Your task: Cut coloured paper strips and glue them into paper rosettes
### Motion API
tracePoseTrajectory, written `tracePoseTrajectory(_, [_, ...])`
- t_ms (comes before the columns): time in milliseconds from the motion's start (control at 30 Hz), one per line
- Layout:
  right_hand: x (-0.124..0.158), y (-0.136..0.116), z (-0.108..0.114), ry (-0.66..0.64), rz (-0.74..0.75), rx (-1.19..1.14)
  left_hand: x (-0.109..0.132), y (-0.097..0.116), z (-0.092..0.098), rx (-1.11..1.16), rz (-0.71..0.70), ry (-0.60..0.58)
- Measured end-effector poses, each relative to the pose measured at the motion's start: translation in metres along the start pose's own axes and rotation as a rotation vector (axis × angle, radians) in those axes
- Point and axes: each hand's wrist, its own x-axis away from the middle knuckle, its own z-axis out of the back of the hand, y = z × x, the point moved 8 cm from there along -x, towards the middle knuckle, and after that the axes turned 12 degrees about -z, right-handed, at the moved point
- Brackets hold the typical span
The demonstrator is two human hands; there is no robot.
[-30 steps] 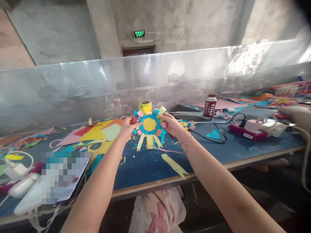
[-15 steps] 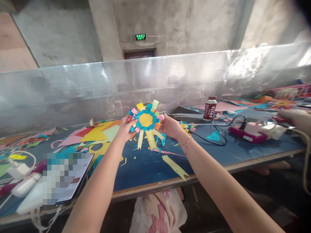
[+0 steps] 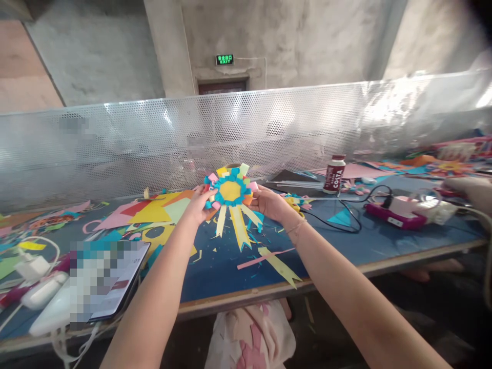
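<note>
Between my two hands is a paper rosette [image 3: 231, 191] with a yellow round centre, a blue looped ring and many-coloured loops around its rim. Pale yellow notched ribbon tails hang from its lower edge. Closed on the rosette's left rim is my left hand [image 3: 200, 204], thumb in front. My right hand [image 3: 269, 203] grips the opposite rim, its fingers partly behind the loops. Below on the table lie a loose pale yellow paper strip [image 3: 280, 265] and a thin pink strip [image 3: 249, 262].
Coloured paper sheets [image 3: 148, 211] lie left of the rosette. A tablet [image 3: 115, 287] with cables sits at the front left. Rightward stand a brown bottle [image 3: 334, 175] and a purple power strip [image 3: 395, 216]. A perforated metal screen [image 3: 246, 128] runs behind the table [image 3: 215, 279].
The rosette is slightly lower and tilted differently, its ribbon tails showing longer. The thin pink strip on the table now lies lower, across the pale yellow strip. Both hands keep hold.
</note>
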Motion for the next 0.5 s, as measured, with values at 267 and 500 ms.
tracePoseTrajectory(267, [-0.009, 0.011, 0.008, 0.050, -0.034, 0.113, -0.013, -0.018, 0.012, -0.127, -0.072, -0.051])
tracePoseTrajectory(500, [-0.015, 0.021, 0.022, 0.275, -0.020, 0.262, -0.026, -0.022, 0.020, -0.362, -0.299, -0.140])
